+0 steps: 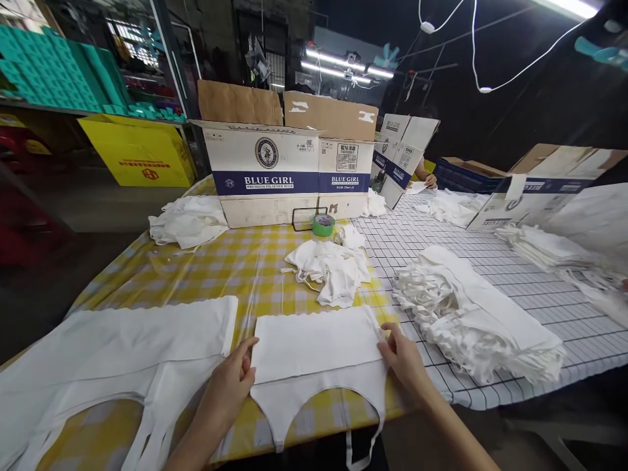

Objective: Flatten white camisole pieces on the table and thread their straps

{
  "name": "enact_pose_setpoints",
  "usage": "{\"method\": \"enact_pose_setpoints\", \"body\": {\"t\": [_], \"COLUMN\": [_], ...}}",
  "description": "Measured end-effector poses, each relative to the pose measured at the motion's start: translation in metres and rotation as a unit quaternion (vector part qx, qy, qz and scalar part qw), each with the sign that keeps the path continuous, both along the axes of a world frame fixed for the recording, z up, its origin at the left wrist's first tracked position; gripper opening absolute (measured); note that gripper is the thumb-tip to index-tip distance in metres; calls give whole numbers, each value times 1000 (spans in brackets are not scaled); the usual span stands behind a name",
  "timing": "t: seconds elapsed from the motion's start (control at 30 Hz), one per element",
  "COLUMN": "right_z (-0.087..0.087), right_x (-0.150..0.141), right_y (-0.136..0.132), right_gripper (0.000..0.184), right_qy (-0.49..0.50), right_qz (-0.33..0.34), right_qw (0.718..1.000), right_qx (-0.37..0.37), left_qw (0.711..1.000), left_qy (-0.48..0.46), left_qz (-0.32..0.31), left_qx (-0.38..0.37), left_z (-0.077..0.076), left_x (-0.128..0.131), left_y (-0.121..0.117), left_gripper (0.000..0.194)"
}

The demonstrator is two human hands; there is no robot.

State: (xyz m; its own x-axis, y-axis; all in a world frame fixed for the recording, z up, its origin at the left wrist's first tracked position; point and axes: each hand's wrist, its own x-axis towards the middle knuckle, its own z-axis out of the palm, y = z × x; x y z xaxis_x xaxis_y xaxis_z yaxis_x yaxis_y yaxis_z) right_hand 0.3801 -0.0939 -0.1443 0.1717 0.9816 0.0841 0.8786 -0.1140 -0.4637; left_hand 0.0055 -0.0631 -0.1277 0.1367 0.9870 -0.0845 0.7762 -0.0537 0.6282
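Note:
A white camisole [314,347] lies flat in front of me, its wavy-edged band away from me and its straps hanging over the near table edge. My left hand [228,386] pinches its left side between thumb and fingers. The opposite side is held the same way by my right hand [405,360]. Just left of my left hand, more white camisoles [161,333] lie spread out with straps toward me. Beyond the held one is a crumpled heap of white garments [333,265].
Folded white garments [475,320] are stacked on the right. A roll of green tape [323,225] sits before an open beer carton [267,163]. White cloth [189,219] is piled at back left. Another person's hand [430,180] shows behind cartons. A yellow bag [140,150] stands beyond the table.

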Motion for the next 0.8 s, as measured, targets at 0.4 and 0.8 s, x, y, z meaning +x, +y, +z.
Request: {"method": "enact_pose_setpoints", "body": {"t": [0.4,0.8], "right_z": [-9,8], "right_x": [-19,-10], "right_y": [31,40], "right_gripper": [54,33], "right_qy": [-189,-87], "right_qz": [123,-87], "right_qw": [974,992], "right_qx": [-7,17], "left_qw": [993,993], "left_qy": [87,109], "left_qz": [-30,0], "left_qx": [78,44], "left_z": [-11,1], "left_x": [3,5], "left_y": [10,30], "left_gripper": [42,39]}}
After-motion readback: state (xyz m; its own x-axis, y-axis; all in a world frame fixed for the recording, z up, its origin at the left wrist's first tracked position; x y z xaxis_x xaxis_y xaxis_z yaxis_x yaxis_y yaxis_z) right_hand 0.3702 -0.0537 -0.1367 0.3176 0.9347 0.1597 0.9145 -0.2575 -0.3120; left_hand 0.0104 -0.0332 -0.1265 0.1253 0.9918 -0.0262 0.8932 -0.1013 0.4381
